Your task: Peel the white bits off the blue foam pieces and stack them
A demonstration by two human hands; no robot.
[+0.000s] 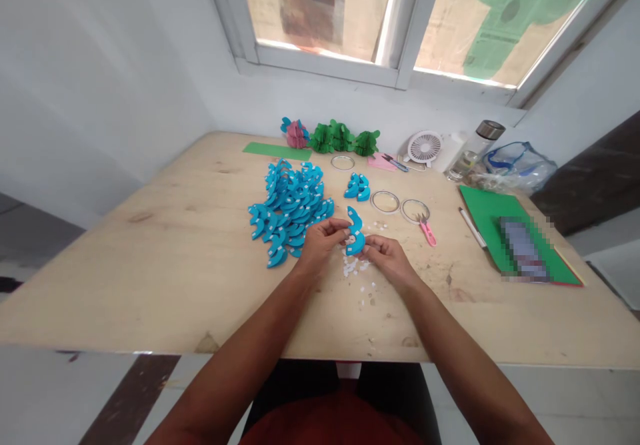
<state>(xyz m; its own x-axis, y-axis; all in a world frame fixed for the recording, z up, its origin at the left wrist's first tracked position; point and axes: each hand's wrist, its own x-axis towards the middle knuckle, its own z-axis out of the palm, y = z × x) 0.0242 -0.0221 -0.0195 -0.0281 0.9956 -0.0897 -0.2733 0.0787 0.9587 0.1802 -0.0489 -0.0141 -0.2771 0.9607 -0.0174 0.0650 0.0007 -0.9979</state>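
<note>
Between my two hands is a blue paper piece (pixel 357 242) made of curved, folded shapes, with small white squares on it. My left hand (pixel 324 237) pinches its left side. On its lower right edge, the fingertips of my right hand (pixel 387 256) are closed. To the left lies a large pile of similar blue paper pieces (pixel 293 198), also dotted with white squares. A smaller group of blue pieces (pixel 357 187) sits just beyond my hands. Little white paper scraps (pixel 353 265) are scattered on the table below the held piece.
Rolls of tape (pixel 385 202) and pink-handled snips (pixel 427 230) lie to the right. Farther back are green paper ornaments (pixel 340 137), a small white fan (pixel 424 147) and a glass bottle (pixel 473 152). A pen (pixel 473 227) and green sheets (pixel 500 213) with a blurred-out object occupy the right side.
</note>
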